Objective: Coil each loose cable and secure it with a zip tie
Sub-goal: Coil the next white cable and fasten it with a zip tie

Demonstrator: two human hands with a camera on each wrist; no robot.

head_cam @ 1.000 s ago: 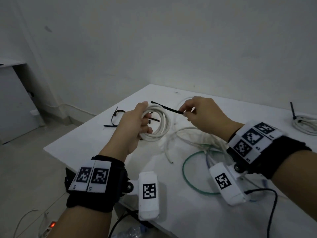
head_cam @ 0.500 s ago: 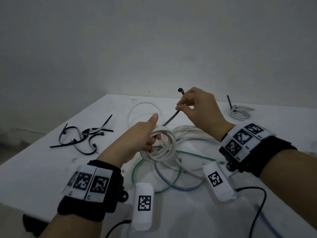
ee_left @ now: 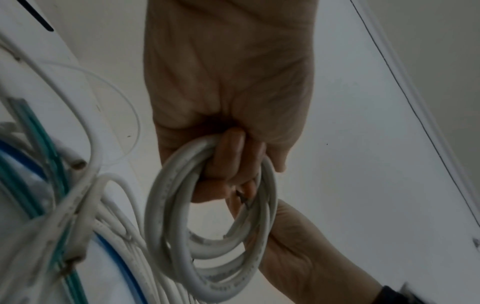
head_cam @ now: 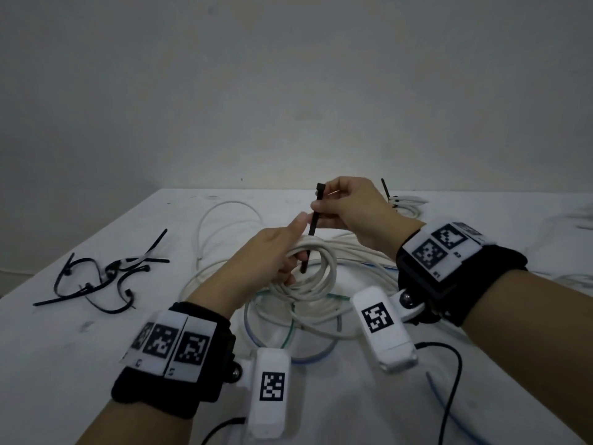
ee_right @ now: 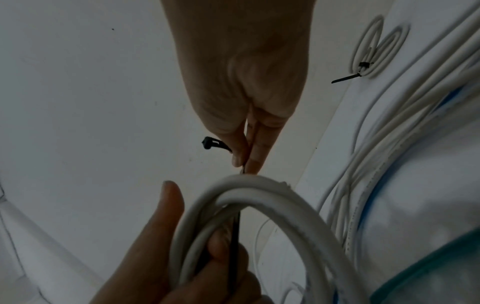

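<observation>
My left hand [head_cam: 276,255] grips a coiled white cable [head_cam: 322,274] just above the table, fingers curled through the loops [ee_left: 215,216]. My right hand [head_cam: 346,207] pinches a black zip tie [head_cam: 316,220] between thumb and fingers, holding it nearly upright with its head at the top. The tie's tail passes down through the middle of the coil [ee_right: 235,242], beside my left fingers. In the right wrist view the tie's head [ee_right: 209,142] sticks out left of my fingertips.
Loose white, green and blue cables [head_cam: 288,329] lie tangled under the coil on the white table [head_cam: 64,342]. Several black zip ties [head_cam: 106,277] lie at the left. A white coil bound with a black tie [head_cam: 402,202] sits at the back right.
The view has swung right and down onto the table. My right hand has stood the zip tie upright and pushed its tail down through the coil, which my left hand has kept hold of.
</observation>
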